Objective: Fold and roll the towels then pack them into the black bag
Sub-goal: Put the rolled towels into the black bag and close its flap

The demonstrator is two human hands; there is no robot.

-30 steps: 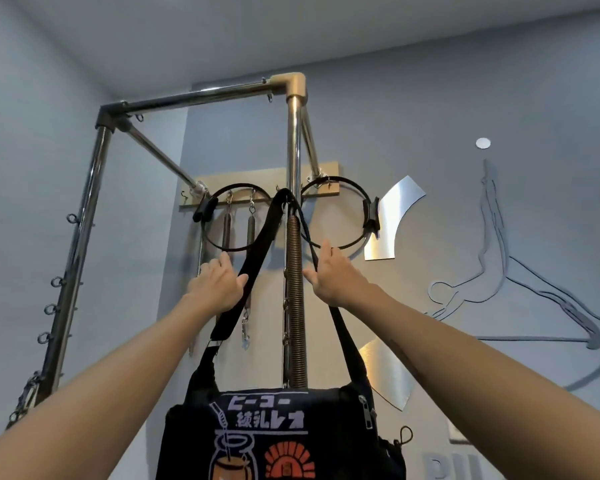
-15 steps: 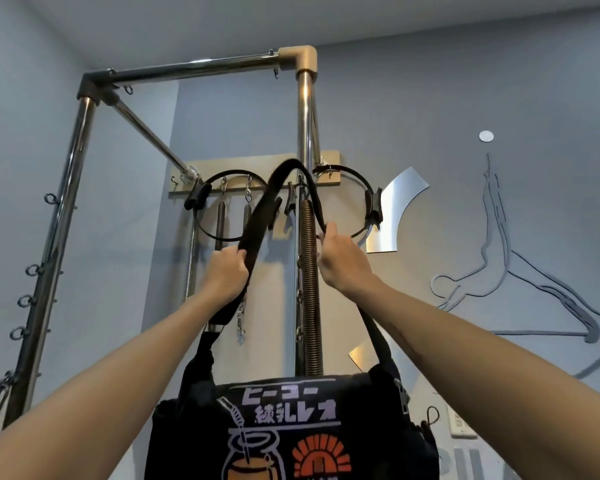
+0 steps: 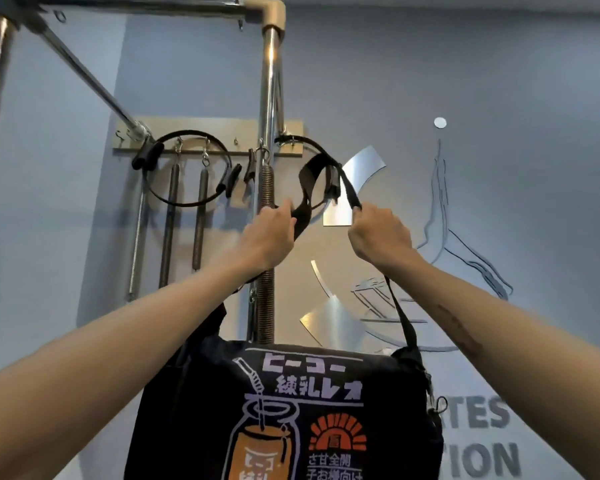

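Observation:
The black bag [image 3: 284, 414] with a printed jar and sun design hangs in front of me at the bottom centre. Its black shoulder strap [image 3: 312, 181] loops up between my hands, free of the metal post. My left hand [image 3: 267, 233] is closed on the strap's left side, just right of the spring. My right hand [image 3: 378, 237] is closed on the strap's right side, which runs down to the bag's right corner. No towels are in view.
A chrome exercise frame post [image 3: 269, 98] with a long coil spring [image 3: 266, 237] stands right behind the bag. A wooden wall rack [image 3: 208, 138] holds black rings and more springs. The grey wall [image 3: 499, 81] carries metal shapes and lettering at right.
The strap's loop has come off the hook on the post and shifted right. Both hands moved right and closer to me with the bag, which now sits higher in view.

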